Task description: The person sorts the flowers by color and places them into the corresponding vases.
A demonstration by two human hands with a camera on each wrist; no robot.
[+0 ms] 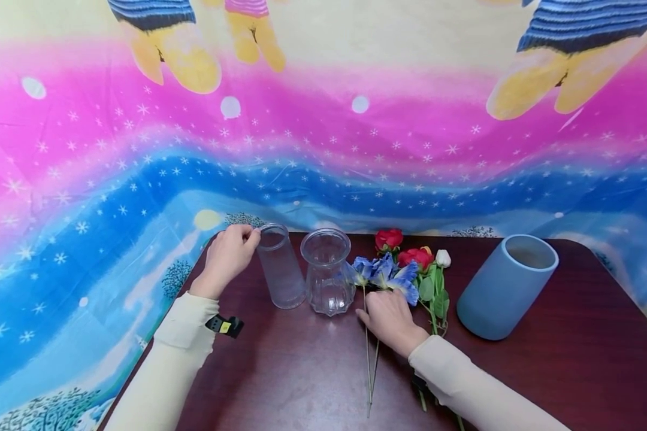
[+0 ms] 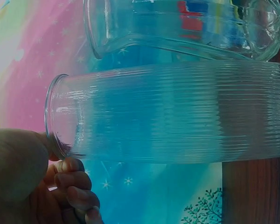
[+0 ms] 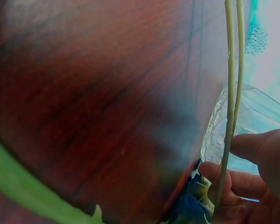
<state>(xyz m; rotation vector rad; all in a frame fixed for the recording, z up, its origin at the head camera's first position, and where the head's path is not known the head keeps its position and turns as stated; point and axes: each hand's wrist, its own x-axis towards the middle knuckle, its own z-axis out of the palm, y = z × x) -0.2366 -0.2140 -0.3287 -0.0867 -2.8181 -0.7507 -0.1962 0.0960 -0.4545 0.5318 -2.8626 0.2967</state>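
Note:
My left hand (image 1: 226,257) pinches the rim of a tall ribbed clear glass vase (image 1: 284,275), which stands upright on the table. In the left wrist view, thumb and fingertips meet at the lip of that vase (image 2: 144,116). Just right of it is a second clear glass vase (image 1: 330,284) with a flared mouth. My right hand (image 1: 390,318) pinches the thin stems of blue artificial irises (image 1: 388,272), blooms pointing away from me. The right wrist view shows two stems (image 3: 230,70) between thumb and fingers; the blooms are partly hidden there.
Red flowers (image 1: 389,239) and a white tulip bud (image 1: 443,258) with green stems lie beside the irises. A blue-grey vase (image 1: 504,293) stands at the right of the dark wooden table (image 1: 280,371). A printed cloth (image 1: 323,143) hangs behind.

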